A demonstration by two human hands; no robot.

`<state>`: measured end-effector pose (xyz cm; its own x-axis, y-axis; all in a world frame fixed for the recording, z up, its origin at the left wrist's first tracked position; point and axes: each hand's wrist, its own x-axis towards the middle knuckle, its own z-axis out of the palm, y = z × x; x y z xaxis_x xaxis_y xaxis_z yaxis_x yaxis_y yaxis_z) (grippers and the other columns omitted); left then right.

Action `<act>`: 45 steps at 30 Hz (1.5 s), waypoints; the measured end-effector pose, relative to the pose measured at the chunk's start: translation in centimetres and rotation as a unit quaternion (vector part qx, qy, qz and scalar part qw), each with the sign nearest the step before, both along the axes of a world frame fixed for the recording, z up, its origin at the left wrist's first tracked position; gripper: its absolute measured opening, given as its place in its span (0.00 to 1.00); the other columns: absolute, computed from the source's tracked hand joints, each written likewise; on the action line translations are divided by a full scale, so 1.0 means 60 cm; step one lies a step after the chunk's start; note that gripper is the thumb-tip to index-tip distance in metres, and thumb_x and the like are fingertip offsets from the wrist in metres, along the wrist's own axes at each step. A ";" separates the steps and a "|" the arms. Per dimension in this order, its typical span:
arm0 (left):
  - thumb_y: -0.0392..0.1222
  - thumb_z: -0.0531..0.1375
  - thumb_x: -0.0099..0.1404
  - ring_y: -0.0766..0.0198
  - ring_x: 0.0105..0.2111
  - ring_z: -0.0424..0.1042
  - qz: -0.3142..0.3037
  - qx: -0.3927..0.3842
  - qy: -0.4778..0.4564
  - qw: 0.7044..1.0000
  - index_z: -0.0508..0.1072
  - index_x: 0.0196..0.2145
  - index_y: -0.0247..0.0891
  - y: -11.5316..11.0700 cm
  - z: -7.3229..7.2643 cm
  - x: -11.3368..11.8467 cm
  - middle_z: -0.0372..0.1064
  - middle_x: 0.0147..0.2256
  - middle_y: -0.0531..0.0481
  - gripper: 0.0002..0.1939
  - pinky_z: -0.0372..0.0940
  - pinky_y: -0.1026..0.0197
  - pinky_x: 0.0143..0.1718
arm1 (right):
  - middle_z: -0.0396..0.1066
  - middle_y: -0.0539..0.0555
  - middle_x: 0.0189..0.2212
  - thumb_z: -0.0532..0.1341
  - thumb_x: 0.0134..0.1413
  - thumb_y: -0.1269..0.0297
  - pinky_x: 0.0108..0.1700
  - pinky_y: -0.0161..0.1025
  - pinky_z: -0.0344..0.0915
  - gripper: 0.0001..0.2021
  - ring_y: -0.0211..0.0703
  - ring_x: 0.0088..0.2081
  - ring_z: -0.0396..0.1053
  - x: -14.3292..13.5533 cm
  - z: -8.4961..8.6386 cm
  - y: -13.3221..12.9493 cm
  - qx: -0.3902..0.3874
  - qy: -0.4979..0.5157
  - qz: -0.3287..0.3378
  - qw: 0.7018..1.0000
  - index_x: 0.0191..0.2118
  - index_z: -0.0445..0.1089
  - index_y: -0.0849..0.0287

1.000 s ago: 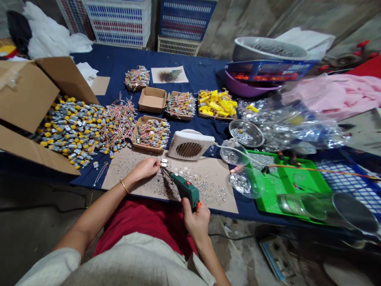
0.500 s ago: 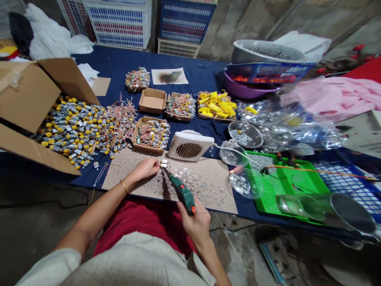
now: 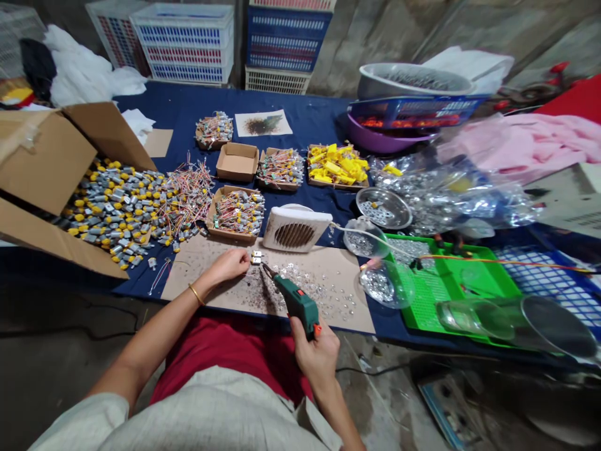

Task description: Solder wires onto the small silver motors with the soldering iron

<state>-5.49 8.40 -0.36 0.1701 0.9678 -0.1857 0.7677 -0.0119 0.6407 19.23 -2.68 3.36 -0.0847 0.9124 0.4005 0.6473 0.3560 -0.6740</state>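
My right hand (image 3: 315, 347) is wrapped around the green grip of a soldering gun (image 3: 297, 299) with red buttons. Its thin dark tip slants up and left, ending just short of a pair of small metal motors (image 3: 256, 257) with white faces. At the motors' left side, the fingers of my left hand (image 3: 235, 263) are pinched together against them; the fingertips are partly hidden. Beneath both hands lies a cardboard sheet (image 3: 197, 285), strewn with small shiny metal bits and dark specks. Behind the motors stands a white fan box (image 3: 297, 229) with a round slatted grille.
At left, an open carton (image 3: 44, 147) spills yellow-ended motors (image 3: 113, 203). Small boxes hold wired motors (image 3: 239, 212) and yellow parts (image 3: 338, 164). Bowls of metal pieces (image 3: 377, 285) and a green tray (image 3: 432, 300) stand at right. A cable (image 3: 361, 232) crosses there.
My right hand has drawn the soldering gun slightly right and down, so its tip has moved off the motors. My left hand stays beside them. The whole view has shifted slightly.
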 end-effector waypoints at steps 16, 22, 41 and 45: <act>0.34 0.51 0.61 0.63 0.35 0.71 -0.035 -0.027 -0.100 0.994 0.75 0.39 0.35 -0.017 0.007 -0.023 0.75 0.36 0.48 0.14 0.63 0.64 0.39 | 0.75 0.56 0.26 0.57 0.60 0.55 0.31 0.37 0.67 0.15 0.45 0.27 0.72 0.004 0.005 -0.010 -0.013 0.009 -0.026 1.000 0.37 0.75 0.62; 0.39 0.58 0.59 0.63 0.34 0.71 -0.012 -0.035 -0.112 0.993 0.76 0.35 0.34 -0.033 0.008 -0.021 0.75 0.33 0.49 0.09 0.63 0.64 0.38 | 0.67 0.51 0.16 0.56 0.59 0.51 0.25 0.36 0.62 0.18 0.43 0.21 0.66 0.015 0.016 -0.016 -0.048 0.020 -0.061 0.997 0.28 0.74 0.60; 0.37 0.56 0.60 0.62 0.29 0.70 -0.019 -0.003 -0.027 0.999 0.77 0.29 0.34 0.030 0.004 -0.011 0.75 0.28 0.47 0.10 0.59 0.64 0.32 | 0.60 0.48 0.13 0.54 0.61 0.46 0.25 0.36 0.54 0.23 0.38 0.19 0.59 -0.045 0.090 0.080 -0.060 -0.049 0.016 0.997 0.23 0.66 0.57; 0.36 0.56 0.59 0.62 0.28 0.70 -0.019 -0.006 -0.031 0.999 0.77 0.28 0.34 0.031 0.002 -0.011 0.75 0.27 0.47 0.10 0.59 0.64 0.31 | 0.61 0.48 0.15 0.54 0.62 0.47 0.26 0.36 0.54 0.22 0.38 0.19 0.58 -0.060 0.092 0.078 -0.054 -0.060 0.013 0.997 0.23 0.65 0.57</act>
